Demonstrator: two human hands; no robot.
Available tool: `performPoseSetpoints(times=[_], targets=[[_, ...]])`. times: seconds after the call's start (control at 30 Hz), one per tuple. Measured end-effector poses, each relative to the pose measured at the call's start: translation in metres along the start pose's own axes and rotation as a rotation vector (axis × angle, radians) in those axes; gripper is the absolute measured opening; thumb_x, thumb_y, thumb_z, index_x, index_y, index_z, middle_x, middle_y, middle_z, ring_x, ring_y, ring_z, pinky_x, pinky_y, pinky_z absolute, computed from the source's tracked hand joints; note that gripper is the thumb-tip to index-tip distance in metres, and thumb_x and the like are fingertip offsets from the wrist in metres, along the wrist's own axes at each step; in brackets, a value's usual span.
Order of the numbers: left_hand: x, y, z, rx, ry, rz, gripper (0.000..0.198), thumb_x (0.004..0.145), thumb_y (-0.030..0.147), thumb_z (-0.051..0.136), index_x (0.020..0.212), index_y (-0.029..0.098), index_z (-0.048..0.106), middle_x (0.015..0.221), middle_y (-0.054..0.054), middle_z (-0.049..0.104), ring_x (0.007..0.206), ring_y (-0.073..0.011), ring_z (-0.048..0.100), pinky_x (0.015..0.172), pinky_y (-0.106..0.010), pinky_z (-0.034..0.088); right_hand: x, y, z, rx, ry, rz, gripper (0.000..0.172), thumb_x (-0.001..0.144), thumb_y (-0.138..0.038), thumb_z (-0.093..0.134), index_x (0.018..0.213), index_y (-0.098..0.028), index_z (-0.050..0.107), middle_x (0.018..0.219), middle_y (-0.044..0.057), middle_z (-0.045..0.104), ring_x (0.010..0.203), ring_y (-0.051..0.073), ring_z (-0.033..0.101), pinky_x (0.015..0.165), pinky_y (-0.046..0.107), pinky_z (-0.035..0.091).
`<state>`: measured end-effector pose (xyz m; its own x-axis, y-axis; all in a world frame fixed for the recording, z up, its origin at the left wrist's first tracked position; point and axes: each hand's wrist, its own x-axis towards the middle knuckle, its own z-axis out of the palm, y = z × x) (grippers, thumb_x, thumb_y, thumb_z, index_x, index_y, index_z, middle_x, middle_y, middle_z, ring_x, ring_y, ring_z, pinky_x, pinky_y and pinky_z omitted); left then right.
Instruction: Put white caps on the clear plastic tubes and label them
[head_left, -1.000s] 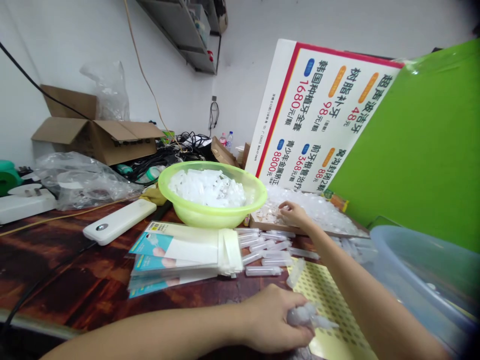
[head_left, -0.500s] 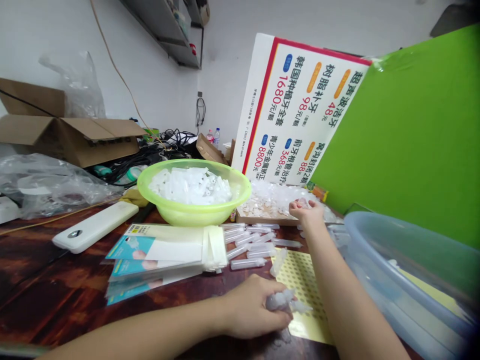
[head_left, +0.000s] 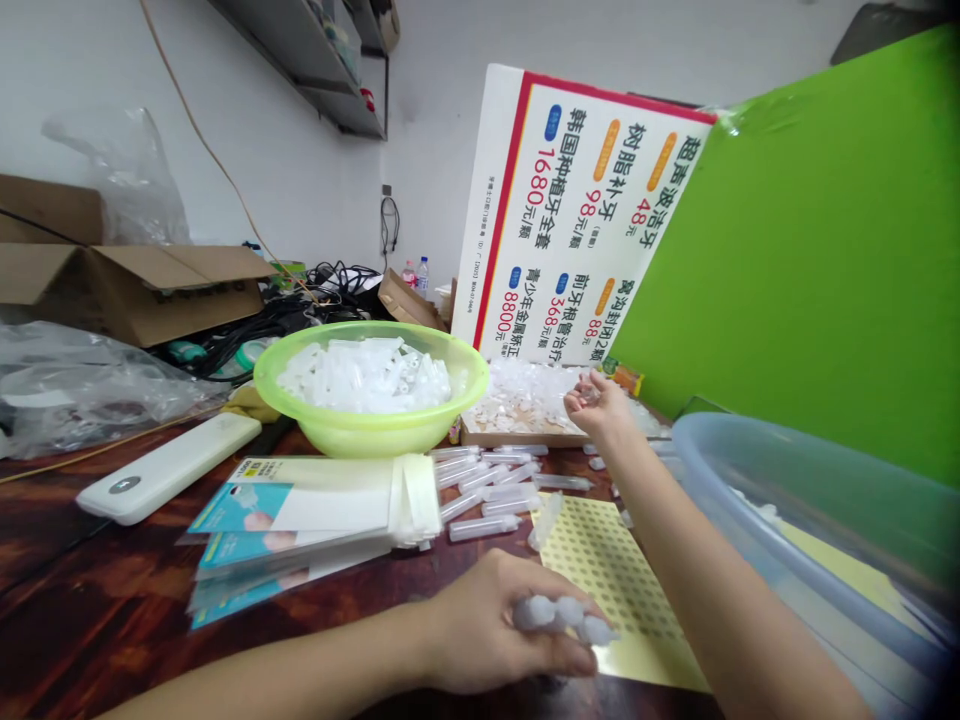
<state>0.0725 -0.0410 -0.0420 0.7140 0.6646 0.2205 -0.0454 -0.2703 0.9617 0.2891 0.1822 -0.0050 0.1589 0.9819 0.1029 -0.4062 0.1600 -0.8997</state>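
My left hand [head_left: 487, 625] is closed around several translucent plastic tubes [head_left: 559, 612], their rounded ends poking out between thumb and fingers. It hovers beside a yellow sheet [head_left: 622, 590] printed with rows of small dark dots. Farther off, my right hand [head_left: 596, 405] is over a shallow cardboard tray [head_left: 517, 440] of small clear plastic parts [head_left: 517, 385]. Its fingers are curled, palm turned up, around what look like small clear parts. Between the hands lie several loose clear tubes [head_left: 484, 527], one of them resting on the sheet's corner.
A green basin [head_left: 322, 428] heaped with clear tubes stands behind stacked printed card packets [head_left: 300, 515]. On the right is a blue translucent tub [head_left: 720, 520]. A white oblong device [head_left: 172, 470] lies left, near an open carton [head_left: 187, 300]. A printed board [head_left: 555, 220] leans at the back.
The view has shifted slightly to the right. My left hand has turned so the tube ends face me more. My right hand's fingers are more curled over the tray.
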Motion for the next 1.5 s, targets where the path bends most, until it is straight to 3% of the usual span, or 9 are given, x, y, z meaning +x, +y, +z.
performPoseSetpoints(times=[0.17, 0.37, 0.5, 0.67, 0.77, 0.9, 1.17, 1.4, 1.5], targets=[[-0.004, 0.023, -0.003, 0.027, 0.016, -0.053, 0.026, 0.079, 0.028, 0.066, 0.100, 0.012, 0.067, 0.077, 0.000, 0.055, 0.065, -0.0101, 0.044, 0.062, -0.020, 0.038, -0.037, -0.001, 0.006, 0.082, -0.038, 0.067, 0.028, 0.092, -0.036, 0.052, 0.072, -0.020, 0.043, 0.045, -0.012, 0.023, 0.034, 0.004, 0.022, 0.034, 0.014, 0.027], [-0.008, 0.042, -0.032, -0.005, 0.322, -0.061, 0.022, 0.087, 0.034, 0.058, 0.098, 0.019, 0.047, 0.089, 0.000, 0.058, 0.072, -0.0106, 0.052, 0.067, -0.021, 0.041, -0.091, 0.006, 0.008, 0.061, -0.210, 0.111, 0.029, 0.071, -0.031, 0.077, 0.082, -0.018, 0.053, 0.055, -0.008, 0.048, 0.037, 0.001, 0.026, 0.032, 0.012, 0.021], [-0.008, 0.046, -0.052, 0.055, 0.491, -0.008, 0.025, 0.078, 0.031, 0.070, 0.093, 0.018, 0.055, 0.109, -0.004, 0.059, 0.068, -0.0088, 0.054, 0.059, -0.020, 0.043, -0.118, -0.003, 0.021, -0.050, -0.366, 0.080, 0.032, 0.072, -0.031, 0.075, 0.098, -0.018, 0.060, 0.059, -0.006, 0.055, 0.037, 0.002, 0.024, 0.034, 0.017, 0.021], [-0.007, 0.044, -0.065, 0.494, 0.690, 0.187, 0.018, 0.079, 0.024, 0.069, 0.096, 0.018, 0.068, 0.100, -0.004, 0.066, 0.085, -0.0157, 0.061, 0.077, -0.026, 0.047, -0.152, -0.009, 0.039, -0.472, -0.529, -0.181, 0.026, 0.084, -0.039, 0.062, 0.104, -0.022, 0.063, 0.049, -0.008, 0.041, 0.041, 0.007, 0.031, 0.040, 0.020, 0.026], [-0.007, 0.036, -0.071, 0.873, 0.780, 0.311, 0.021, 0.082, 0.016, 0.064, 0.102, 0.017, 0.070, 0.092, -0.005, 0.068, 0.087, -0.0176, 0.062, 0.080, -0.029, 0.047, -0.161, -0.003, 0.046, -0.618, -0.531, -0.367, 0.023, 0.085, -0.037, 0.061, 0.102, -0.022, 0.065, 0.067, -0.001, 0.058, 0.055, 0.011, 0.049, 0.051, 0.024, 0.039], [-0.008, 0.024, -0.076, 1.069, 0.731, 0.294, 0.026, 0.084, 0.012, 0.059, 0.108, 0.016, 0.068, 0.096, -0.007, 0.068, 0.089, -0.0196, 0.062, 0.079, -0.031, 0.049, -0.164, 0.010, 0.051, -0.675, -0.575, -0.495, 0.019, 0.086, -0.033, 0.059, 0.100, -0.022, 0.065, 0.097, 0.006, 0.068, 0.088, 0.019, 0.061, 0.077, 0.032, 0.046], [-0.006, 0.022, -0.069, 0.997, 0.650, 0.324, 0.021, 0.086, 0.019, 0.058, 0.104, 0.014, 0.068, 0.092, -0.007, 0.069, 0.084, -0.0185, 0.064, 0.077, -0.030, 0.051, -0.171, 0.018, 0.055, -0.775, -0.651, -0.700, 0.014, 0.090, -0.025, 0.054, 0.100, -0.019, 0.060, 0.096, 0.007, 0.069, 0.088, 0.018, 0.063, 0.078, 0.029, 0.045], [-0.006, 0.017, -0.064, 1.078, 0.584, 0.415, 0.028, 0.085, 0.010, 0.055, 0.110, 0.007, 0.065, 0.095, -0.011, 0.069, 0.087, -0.0206, 0.064, 0.077, -0.030, 0.052, -0.168, 0.016, 0.053, -0.790, -0.634, -0.449, 0.049, 0.092, -0.052, 0.038, 0.063, -0.017, 0.056, 0.052, -0.001, 0.049, 0.050, 0.012, 0.045, 0.051, 0.025, 0.033], [-0.005, 0.018, -0.066, 1.071, 0.609, 0.419, 0.027, 0.085, 0.011, 0.055, 0.110, 0.008, 0.066, 0.095, -0.011, 0.069, 0.087, -0.0201, 0.065, 0.078, -0.029, 0.052, -0.165, 0.014, 0.050, -0.679, -0.685, -0.310, 0.057, 0.091, -0.060, 0.031, 0.061, -0.017, 0.052, 0.049, -0.003, 0.042, 0.043, 0.009, 0.035, 0.044, 0.024, 0.027]])
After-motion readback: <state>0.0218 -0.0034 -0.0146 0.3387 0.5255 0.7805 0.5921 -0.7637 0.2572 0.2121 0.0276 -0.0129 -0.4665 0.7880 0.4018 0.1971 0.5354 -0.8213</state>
